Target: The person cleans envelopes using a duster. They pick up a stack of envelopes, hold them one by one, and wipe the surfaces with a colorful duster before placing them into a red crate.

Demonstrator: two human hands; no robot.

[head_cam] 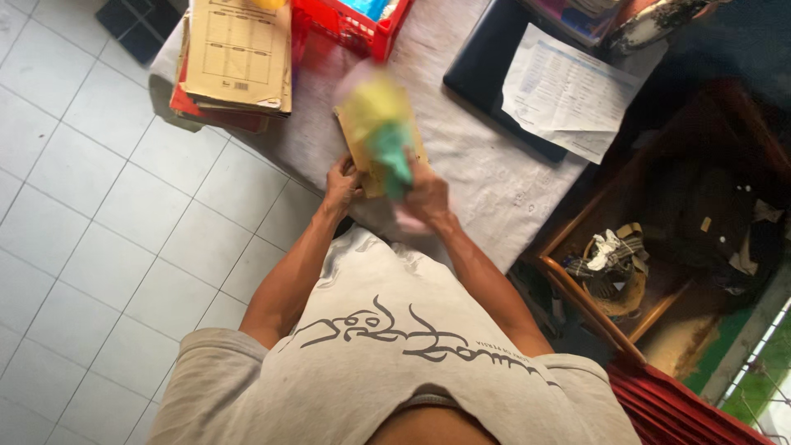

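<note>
Both hands close on a brown envelope (371, 156): the left hand (341, 185) pinches its lower edge, the right hand (427, 198) grips blurred yellow and green sheets (383, 124) against it. The envelope rests on the grey-clothed table (486, 181), near the stack of folders (235, 58) and red crate (354, 25).

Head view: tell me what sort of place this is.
Probably a home or small office corner used for paperwork. A cloth-covered table holds a stack of folders and a printed sheet; the floor is tiled, and a wooden shelf stands alongside.
</note>
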